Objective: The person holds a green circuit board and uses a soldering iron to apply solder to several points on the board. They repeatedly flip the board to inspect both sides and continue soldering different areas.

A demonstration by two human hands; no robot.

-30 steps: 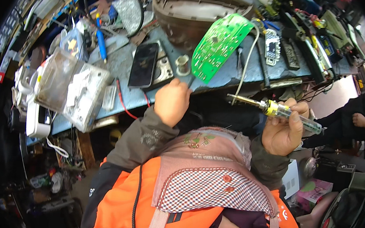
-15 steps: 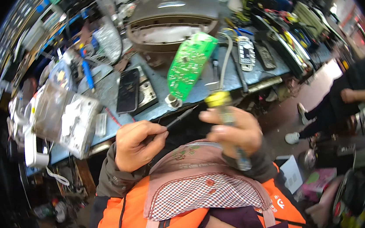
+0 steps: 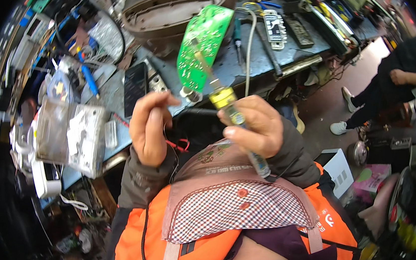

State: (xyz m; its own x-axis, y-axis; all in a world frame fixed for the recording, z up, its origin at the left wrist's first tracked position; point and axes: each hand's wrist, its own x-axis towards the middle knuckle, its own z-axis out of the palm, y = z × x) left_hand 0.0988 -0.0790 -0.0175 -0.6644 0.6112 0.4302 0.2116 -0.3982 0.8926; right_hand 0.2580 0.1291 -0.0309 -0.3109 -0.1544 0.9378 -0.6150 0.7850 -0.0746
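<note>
My right hand [image 3: 256, 127] is wrapped round a soldering iron [image 3: 222, 97] with a yellow collar and a see-through handle. Its metal shaft slants up to the left, in front of a green circuit board [image 3: 203, 49]; whether the tip touches the board I cannot tell. The board leans upright against a brown rounded housing [image 3: 150, 26], with a pale round part [image 3: 190, 94] at its lower end. Left of the iron, my left hand [image 3: 151, 124] is raised off the bench edge with curled fingers. What they hold, if anything, is hidden.
A black phone [image 3: 134, 90] lies left of the board, and a clear parts box [image 3: 87, 138] sits at the bench's left end. Right of the board are a screwdriver [image 3: 237, 40], a pale cable [image 3: 249, 59] and a white frame [image 3: 275, 30]. Another person [image 3: 408, 74] stands at right.
The soldering iron has swung up and left toward the board. My left hand has risen slightly, and the thin dark rod by its fingers no longer shows. The whole view has shifted.
</note>
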